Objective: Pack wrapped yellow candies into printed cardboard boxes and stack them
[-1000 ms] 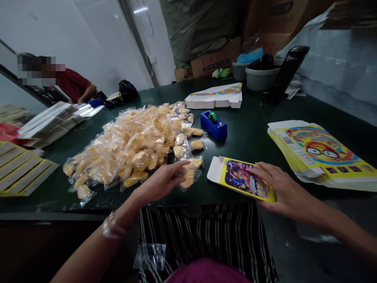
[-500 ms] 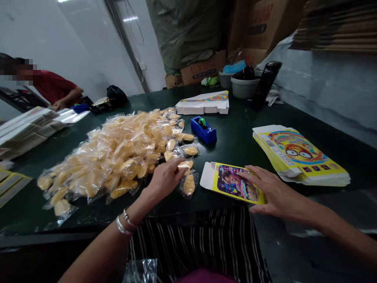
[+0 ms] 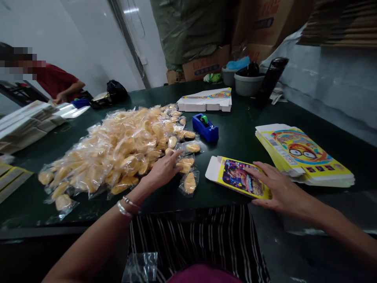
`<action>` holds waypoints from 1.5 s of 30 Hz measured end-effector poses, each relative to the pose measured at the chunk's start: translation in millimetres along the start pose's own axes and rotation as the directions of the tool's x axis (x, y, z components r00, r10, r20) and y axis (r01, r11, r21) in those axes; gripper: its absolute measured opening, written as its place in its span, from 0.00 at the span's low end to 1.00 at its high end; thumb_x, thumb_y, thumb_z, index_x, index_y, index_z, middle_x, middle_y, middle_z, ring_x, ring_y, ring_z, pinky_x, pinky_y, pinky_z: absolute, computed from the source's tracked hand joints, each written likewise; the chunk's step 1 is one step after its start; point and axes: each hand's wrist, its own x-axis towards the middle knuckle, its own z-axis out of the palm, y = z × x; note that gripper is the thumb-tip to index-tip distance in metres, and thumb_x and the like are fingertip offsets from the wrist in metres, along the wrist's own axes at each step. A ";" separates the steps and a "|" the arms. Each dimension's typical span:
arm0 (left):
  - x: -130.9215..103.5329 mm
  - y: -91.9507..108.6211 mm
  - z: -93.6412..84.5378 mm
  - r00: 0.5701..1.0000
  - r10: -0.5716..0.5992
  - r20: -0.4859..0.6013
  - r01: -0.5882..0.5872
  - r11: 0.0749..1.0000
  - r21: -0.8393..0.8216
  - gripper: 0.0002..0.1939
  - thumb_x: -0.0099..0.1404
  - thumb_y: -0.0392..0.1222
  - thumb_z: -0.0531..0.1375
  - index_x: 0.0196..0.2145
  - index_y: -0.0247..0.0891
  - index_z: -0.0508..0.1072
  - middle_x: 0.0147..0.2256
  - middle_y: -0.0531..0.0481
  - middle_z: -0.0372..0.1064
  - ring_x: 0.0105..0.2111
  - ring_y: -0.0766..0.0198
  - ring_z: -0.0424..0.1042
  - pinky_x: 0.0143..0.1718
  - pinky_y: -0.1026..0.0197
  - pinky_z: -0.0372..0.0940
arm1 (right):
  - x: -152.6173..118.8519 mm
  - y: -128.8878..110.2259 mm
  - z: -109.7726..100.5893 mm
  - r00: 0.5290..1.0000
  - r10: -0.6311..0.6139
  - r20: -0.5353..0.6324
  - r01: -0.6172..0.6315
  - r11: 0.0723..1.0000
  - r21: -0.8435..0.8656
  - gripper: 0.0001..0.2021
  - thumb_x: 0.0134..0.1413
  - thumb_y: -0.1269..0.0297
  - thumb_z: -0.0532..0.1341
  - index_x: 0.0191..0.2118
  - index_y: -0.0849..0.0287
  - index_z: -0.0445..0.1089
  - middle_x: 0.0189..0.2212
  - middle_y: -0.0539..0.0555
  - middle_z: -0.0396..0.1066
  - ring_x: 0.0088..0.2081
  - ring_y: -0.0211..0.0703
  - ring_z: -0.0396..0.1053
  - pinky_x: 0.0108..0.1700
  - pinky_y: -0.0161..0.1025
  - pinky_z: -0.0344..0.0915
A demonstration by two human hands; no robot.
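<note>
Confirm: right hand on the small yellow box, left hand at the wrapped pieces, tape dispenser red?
Not red: the head view shows the tape dispenser is blue. The right hand is on the small yellow box and the left hand at the wrapped pieces.

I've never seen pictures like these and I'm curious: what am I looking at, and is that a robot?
There's no robot here! These are a person's own bare hands. One camera, worn on the person's head, takes every picture, looking forward and down.

On the dark green table sits a big heap of yellowish pieces in clear wrappers. Near it is a blue tape dispenser, and over on the right is a stack of bright printed cartons.

The right hand holds a small yellow box with a white end flap. The left hand is at the wrapped pieces; I can't tell if it grips one.
</note>
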 end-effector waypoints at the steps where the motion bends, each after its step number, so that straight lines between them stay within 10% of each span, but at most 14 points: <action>1: 1.3 -2.5 1.6 1.000 0.000 0.007 0.000 1.000 -0.004 0.17 0.60 0.36 0.62 0.48 0.41 0.73 0.41 0.46 0.72 0.36 0.56 0.72 0.40 0.55 0.65 | 1.3 -0.4 -1.8 0.999 0.008 -0.033 -0.009 1.000 -0.030 0.42 0.44 0.53 0.69 0.65 0.58 0.57 0.64 0.71 0.55 0.63 0.72 0.56 0.58 0.65 0.62; 7: -11.3 0.9 0.4 0.991 -0.022 -0.135 0.007 0.994 -0.108 0.06 0.65 0.37 0.57 0.30 0.40 0.71 0.29 0.50 0.69 0.31 0.60 0.68 0.35 0.59 0.61 | 29.2 -82.1 -14.4 0.939 -0.099 -0.330 0.099 0.995 -0.016 0.43 0.49 0.53 0.69 0.67 0.58 0.50 0.64 0.72 0.52 0.65 0.72 0.51 0.62 0.67 0.56; 12: -29.9 10.5 -11.8 0.978 -0.078 -0.191 0.024 0.964 -0.266 0.08 0.63 0.39 0.59 0.26 0.40 0.69 0.24 0.54 0.65 0.27 0.64 0.64 0.32 0.61 0.58 | 91.0 -159.9 14.9 0.935 -0.167 -0.313 0.226 0.961 0.162 0.33 0.55 0.66 0.63 0.64 0.63 0.55 0.64 0.72 0.55 0.64 0.69 0.55 0.60 0.64 0.61; 18: -53.3 -21.1 -28.6 0.936 -0.299 -0.186 0.151 0.817 -0.556 0.07 0.59 0.42 0.60 0.25 0.39 0.68 0.23 0.56 0.64 0.24 0.66 0.61 0.28 0.63 0.57 | 125.7 -153.2 18.2 0.908 -0.193 -0.373 0.315 0.900 0.301 0.21 0.57 0.78 0.48 0.53 0.65 0.67 0.47 0.64 0.73 0.51 0.52 0.71 0.54 0.52 0.69; 26: -82.2 -38.3 -40.7 0.860 -0.510 -0.023 0.180 0.344 -0.921 0.11 0.55 0.44 0.64 0.32 0.40 0.66 0.29 0.54 0.68 0.29 0.65 0.68 0.31 0.62 0.64 | 119.7 -131.7 -1.4 0.959 -0.046 -0.281 0.150 0.921 0.360 0.19 0.55 0.74 0.51 0.51 0.58 0.68 0.44 0.58 0.76 0.44 0.49 0.75 0.47 0.47 0.72; 31: -74.8 -29.9 -31.0 0.875 -0.466 0.129 0.191 0.088 -0.978 0.11 0.54 0.44 0.62 0.34 0.40 0.66 0.32 0.50 0.72 0.28 0.64 0.70 0.33 0.59 0.67 | 131.9 -162.4 11.5 0.975 -0.083 -0.206 0.128 0.968 0.216 0.18 0.58 0.64 0.58 0.54 0.60 0.67 0.53 0.65 0.70 0.55 0.62 0.67 0.53 0.60 0.66; 35: -68.8 -12.8 -27.7 0.900 -0.403 0.163 0.180 0.004 -0.984 0.11 0.53 0.44 0.63 0.32 0.40 0.66 0.29 0.52 0.71 0.27 0.64 0.68 0.30 0.60 0.66 | 149.9 -204.5 13.3 0.941 -0.225 -0.254 0.258 0.960 0.107 0.39 0.50 0.52 0.68 0.64 0.64 0.56 0.62 0.69 0.60 0.62 0.65 0.57 0.59 0.60 0.59; 38: -84.4 -3.2 -32.8 0.907 -0.383 0.177 0.185 -0.018 -0.983 0.12 0.49 0.42 0.65 0.26 0.40 0.64 0.22 0.55 0.64 0.22 0.68 0.63 0.25 0.63 0.62 | 169.4 -214.4 5.5 0.953 -0.283 -0.111 0.289 0.957 0.042 0.16 0.61 0.65 0.58 0.54 0.60 0.66 0.47 0.62 0.75 0.47 0.54 0.72 0.47 0.48 0.67; 41: -116.6 -6.3 -42.5 0.901 -0.399 0.168 0.185 0.005 -0.983 0.14 0.48 0.43 0.66 0.23 0.40 0.61 0.17 0.58 0.57 0.19 0.70 0.57 0.22 0.64 0.58 | 186.4 -198.5 -9.4 0.967 -0.236 -0.094 0.237 0.971 0.005 0.14 0.61 0.76 0.50 0.44 0.62 0.71 0.37 0.64 0.76 0.40 0.55 0.74 0.41 0.49 0.66; 45: -143.1 -21.3 -45.7 0.883 -0.466 0.047 0.281 0.446 -0.850 0.10 0.56 0.46 0.63 0.26 0.41 0.66 0.20 0.56 0.61 0.21 0.67 0.61 0.25 0.62 0.61 | 200.4 -168.7 -24.0 0.984 -0.160 -0.080 0.162 0.987 0.014 0.12 0.61 0.73 0.52 0.46 0.64 0.70 0.38 0.67 0.74 0.41 0.61 0.72 0.40 0.53 0.65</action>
